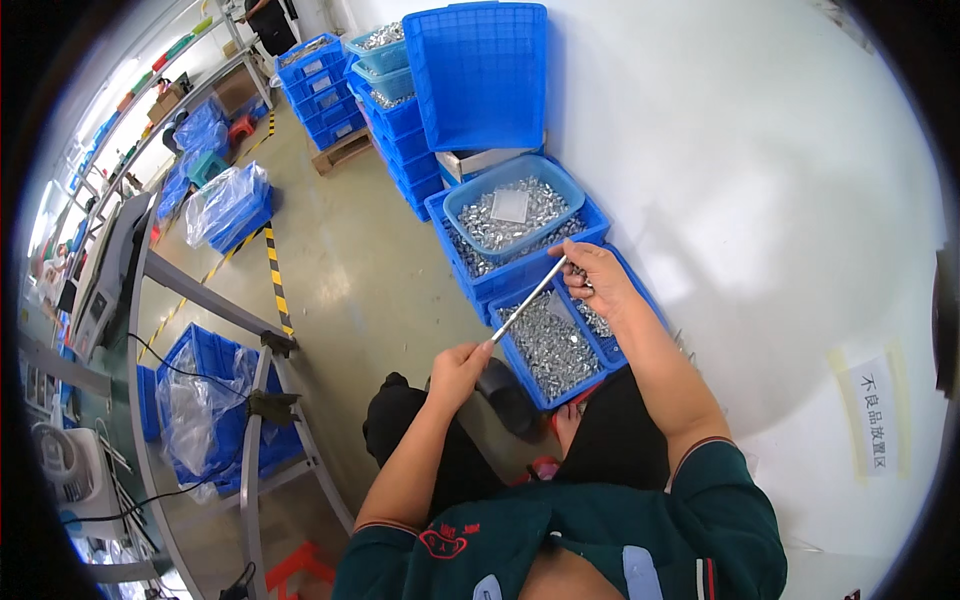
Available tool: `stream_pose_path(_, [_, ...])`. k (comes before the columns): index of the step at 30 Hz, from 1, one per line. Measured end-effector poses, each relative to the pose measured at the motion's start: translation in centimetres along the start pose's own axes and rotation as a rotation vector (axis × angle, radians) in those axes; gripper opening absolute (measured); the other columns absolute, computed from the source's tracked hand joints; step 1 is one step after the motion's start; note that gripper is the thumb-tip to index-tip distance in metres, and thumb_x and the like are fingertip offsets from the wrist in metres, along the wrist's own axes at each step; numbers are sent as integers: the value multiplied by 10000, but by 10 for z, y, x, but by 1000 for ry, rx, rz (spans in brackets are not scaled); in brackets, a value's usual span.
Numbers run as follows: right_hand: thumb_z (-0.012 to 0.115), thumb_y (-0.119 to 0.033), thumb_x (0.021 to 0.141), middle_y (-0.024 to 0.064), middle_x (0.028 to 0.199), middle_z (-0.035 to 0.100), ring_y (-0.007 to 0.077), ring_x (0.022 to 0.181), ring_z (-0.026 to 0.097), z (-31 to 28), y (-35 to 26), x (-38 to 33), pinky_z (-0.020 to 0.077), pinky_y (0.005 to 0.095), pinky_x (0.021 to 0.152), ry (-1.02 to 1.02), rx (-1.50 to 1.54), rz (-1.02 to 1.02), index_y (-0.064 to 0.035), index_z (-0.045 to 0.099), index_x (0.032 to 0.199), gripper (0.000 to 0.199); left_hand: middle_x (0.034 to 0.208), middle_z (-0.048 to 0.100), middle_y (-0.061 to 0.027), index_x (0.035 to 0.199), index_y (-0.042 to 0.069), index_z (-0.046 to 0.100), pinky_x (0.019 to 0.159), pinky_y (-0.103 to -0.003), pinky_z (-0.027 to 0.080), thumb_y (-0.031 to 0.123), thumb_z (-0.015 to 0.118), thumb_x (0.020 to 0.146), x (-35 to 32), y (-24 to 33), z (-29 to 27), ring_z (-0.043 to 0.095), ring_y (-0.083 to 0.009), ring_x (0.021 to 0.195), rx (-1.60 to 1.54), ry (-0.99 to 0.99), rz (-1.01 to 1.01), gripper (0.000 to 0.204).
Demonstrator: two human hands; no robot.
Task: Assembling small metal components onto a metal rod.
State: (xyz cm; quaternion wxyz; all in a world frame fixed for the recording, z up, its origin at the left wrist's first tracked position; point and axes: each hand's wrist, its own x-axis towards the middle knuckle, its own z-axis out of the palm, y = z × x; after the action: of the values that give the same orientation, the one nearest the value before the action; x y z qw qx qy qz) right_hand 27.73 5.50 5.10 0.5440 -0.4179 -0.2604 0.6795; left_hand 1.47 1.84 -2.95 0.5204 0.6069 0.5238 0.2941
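A thin metal rod runs between my two hands above my lap. My left hand grips its lower end in a fist. My right hand pinches its upper end with fingers curled, possibly holding small metal parts too. Just beyond my hands a blue crate holds several small shiny metal parts. Behind it a light blue tub filled with the same parts sits on another blue crate.
More blue crates are stacked against the white wall, one leaning upright. A wooden pallet, bagged crates and a metal-framed workbench stand at left. Yellow-black tape marks the floor.
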Motion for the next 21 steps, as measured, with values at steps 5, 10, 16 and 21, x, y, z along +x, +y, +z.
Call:
stream_pose_path(5, [581,-250,877,-9,671,440,37,507,385,1,-3,0,261,148,383,-54,-12,-46,-14,598,940,245,509,448,1,635,15,558,463,-269,338,359,565,857,0,2,1,412,-76,491,-108,-61,5,409])
stream_pose_path(10, [577,-229,879,-19,650,426,29,501,372,0,-5,2,257,146,381,42,-78,-19,-11,588,937,225,532,446,19,629,39,533,483,-238,315,330,540,884,-1,11,6,409,-71,513,-63,-23,-2,387])
stream_pose_path(16, [576,-229,881,-15,653,432,26,500,369,-11,-13,1,258,146,380,-111,-97,46,-2,583,921,231,566,461,-4,648,51,522,532,-238,328,331,525,886,4,13,-1,432,-91,541,-297,-270,-139,368])
stream_pose_path(21, [597,-241,866,3,648,478,25,482,388,-2,-15,-6,273,139,380,-114,-22,-25,1,584,958,259,573,470,-11,648,53,516,530,-243,329,329,526,883,7,10,-1,432,-97,523,-377,-328,-163,362])
